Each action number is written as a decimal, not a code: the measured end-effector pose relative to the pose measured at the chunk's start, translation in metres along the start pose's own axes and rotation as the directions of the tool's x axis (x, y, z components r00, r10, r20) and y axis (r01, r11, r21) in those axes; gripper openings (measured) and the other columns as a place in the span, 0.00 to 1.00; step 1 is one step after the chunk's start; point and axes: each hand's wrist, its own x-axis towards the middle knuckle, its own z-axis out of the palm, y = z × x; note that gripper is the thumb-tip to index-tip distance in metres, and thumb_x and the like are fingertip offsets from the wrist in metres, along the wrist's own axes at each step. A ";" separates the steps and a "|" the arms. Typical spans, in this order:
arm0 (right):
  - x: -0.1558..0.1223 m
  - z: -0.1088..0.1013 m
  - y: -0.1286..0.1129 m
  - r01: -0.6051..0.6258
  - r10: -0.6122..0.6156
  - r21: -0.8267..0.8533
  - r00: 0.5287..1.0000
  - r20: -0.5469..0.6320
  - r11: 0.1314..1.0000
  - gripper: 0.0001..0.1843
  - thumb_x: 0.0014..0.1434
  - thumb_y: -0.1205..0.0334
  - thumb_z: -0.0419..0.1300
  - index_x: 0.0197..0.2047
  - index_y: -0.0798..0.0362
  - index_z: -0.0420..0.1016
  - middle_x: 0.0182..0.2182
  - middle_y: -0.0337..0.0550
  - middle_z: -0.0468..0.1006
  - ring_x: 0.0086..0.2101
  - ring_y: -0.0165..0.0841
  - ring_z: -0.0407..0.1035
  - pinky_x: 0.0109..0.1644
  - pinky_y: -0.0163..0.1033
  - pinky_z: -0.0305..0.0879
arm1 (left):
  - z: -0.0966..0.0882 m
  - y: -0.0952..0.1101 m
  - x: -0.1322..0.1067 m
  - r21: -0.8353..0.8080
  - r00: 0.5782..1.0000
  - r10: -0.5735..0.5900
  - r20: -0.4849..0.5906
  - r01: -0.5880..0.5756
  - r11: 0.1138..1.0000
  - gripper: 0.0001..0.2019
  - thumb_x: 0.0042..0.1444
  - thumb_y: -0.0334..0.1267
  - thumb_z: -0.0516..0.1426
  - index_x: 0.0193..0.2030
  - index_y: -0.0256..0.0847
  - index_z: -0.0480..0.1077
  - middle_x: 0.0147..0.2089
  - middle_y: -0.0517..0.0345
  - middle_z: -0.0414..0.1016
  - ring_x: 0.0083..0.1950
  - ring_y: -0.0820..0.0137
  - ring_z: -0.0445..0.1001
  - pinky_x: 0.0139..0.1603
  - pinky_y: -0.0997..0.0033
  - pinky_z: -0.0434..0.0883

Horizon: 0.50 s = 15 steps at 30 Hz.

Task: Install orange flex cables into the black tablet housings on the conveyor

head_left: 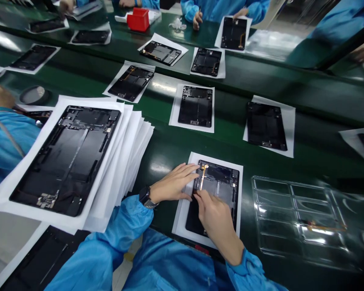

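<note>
A black tablet housing (223, 188) lies on white sheets (182, 220) in front of me, its inner side up. An orange flex cable (204, 176) runs down its upper left part. My left hand (176, 182) is open, its fingers stretched across the left edge of the housing, fingertips near the top of the cable. Over the middle of the housing, my right hand (216, 214) is closed in a pinch at the lower end of the cable; its fingertips are partly hidden.
At my left stands a tall stack of paper sheets with a tablet housing (69, 157) on top. A clear plastic tray (291, 218) holding an orange cable (324, 227) lies right. More housings on paper lie along the green line (230, 141). Co-workers in blue sleeves (218, 10) sit opposite, near a red bin (138, 19).
</note>
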 end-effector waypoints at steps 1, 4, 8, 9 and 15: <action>0.003 -0.001 -0.002 0.027 -0.026 -0.057 1.000 0.013 0.998 0.10 0.67 0.69 0.52 0.33 0.53 0.69 0.26 0.42 0.76 0.26 0.37 0.71 0.30 0.37 0.56 | 0.001 0.000 0.000 0.003 1.000 -0.004 -0.005 0.004 1.000 0.38 0.50 0.39 0.68 0.65 0.42 0.56 0.72 0.41 0.50 0.74 0.56 0.47 0.72 0.48 0.49; 0.007 -0.007 -0.002 0.046 -0.039 -0.120 0.997 0.061 0.992 0.09 0.65 0.69 0.55 0.31 0.52 0.68 0.24 0.40 0.76 0.24 0.36 0.71 0.28 0.37 0.53 | 0.002 0.001 0.000 0.016 0.999 -0.026 -0.022 0.026 1.000 0.38 0.50 0.40 0.68 0.65 0.42 0.56 0.71 0.41 0.52 0.73 0.55 0.49 0.72 0.47 0.50; 0.004 -0.012 0.009 -0.004 0.018 -0.148 0.996 0.092 0.989 0.07 0.65 0.67 0.56 0.34 0.53 0.68 0.24 0.39 0.76 0.23 0.35 0.71 0.26 0.37 0.50 | 0.005 0.000 0.002 0.020 0.999 -0.016 -0.031 0.017 1.000 0.42 0.46 0.45 0.70 0.64 0.43 0.57 0.70 0.41 0.53 0.72 0.53 0.51 0.71 0.46 0.52; 0.003 -0.011 0.009 -0.007 0.023 -0.168 0.995 0.096 0.986 0.06 0.65 0.67 0.56 0.34 0.53 0.68 0.24 0.39 0.76 0.23 0.35 0.71 0.26 0.37 0.49 | 0.006 -0.001 0.002 0.021 0.999 -0.012 -0.037 0.012 1.000 0.42 0.45 0.45 0.71 0.64 0.43 0.57 0.70 0.41 0.53 0.72 0.53 0.51 0.71 0.47 0.52; 0.012 -0.003 -0.006 0.034 0.003 -0.237 0.988 0.154 0.971 0.07 0.64 0.71 0.55 0.33 0.54 0.69 0.27 0.44 0.78 0.27 0.37 0.73 0.29 0.37 0.54 | 0.006 0.000 -0.003 0.034 0.999 -0.018 -0.046 0.020 0.999 0.39 0.47 0.41 0.70 0.63 0.40 0.59 0.70 0.41 0.54 0.72 0.54 0.51 0.71 0.48 0.52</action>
